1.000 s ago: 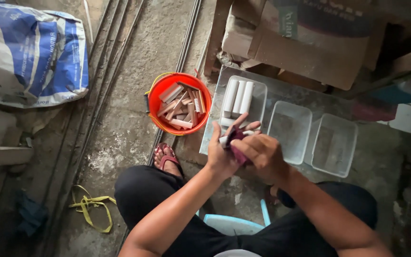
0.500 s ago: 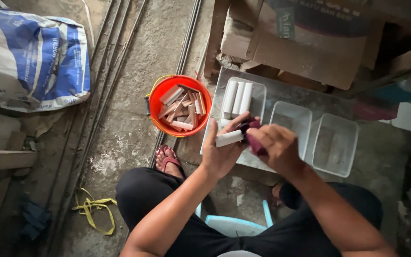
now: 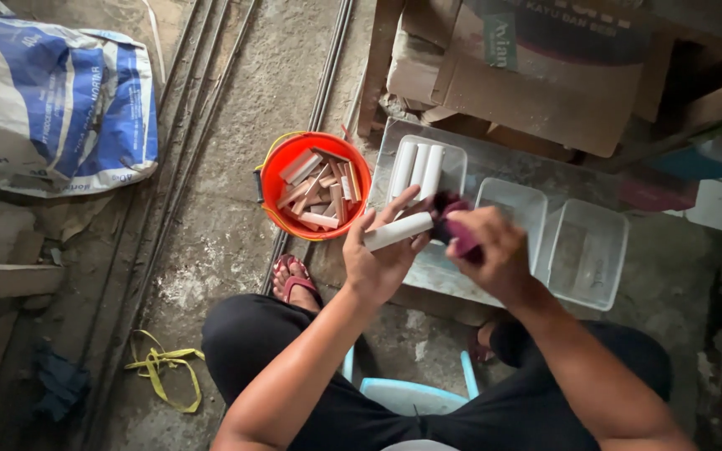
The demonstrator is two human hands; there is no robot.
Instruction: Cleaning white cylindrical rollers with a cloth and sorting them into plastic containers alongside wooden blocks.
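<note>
Down over the grey tray, the left hand held a short white tube roughly level, fingers curled round its near end and the thumb laid along the top, the forearm rising from the left knee with the wrist bent slightly back. Just right of the tube, the right hand was closed in a fist round a magenta tool, whose dark tip met the tube's far end; that wrist was turned inward, knuckles up, and the forearm ran back across the right thigh. Three more white tubes lay side by side in a clear tub just beyond the tube, on the tray. Two other clear tubs sat further right of it. Left of the tray stood an orange bucket of short pale offcuts, with a sandalled foot near it on the concrete.
</note>
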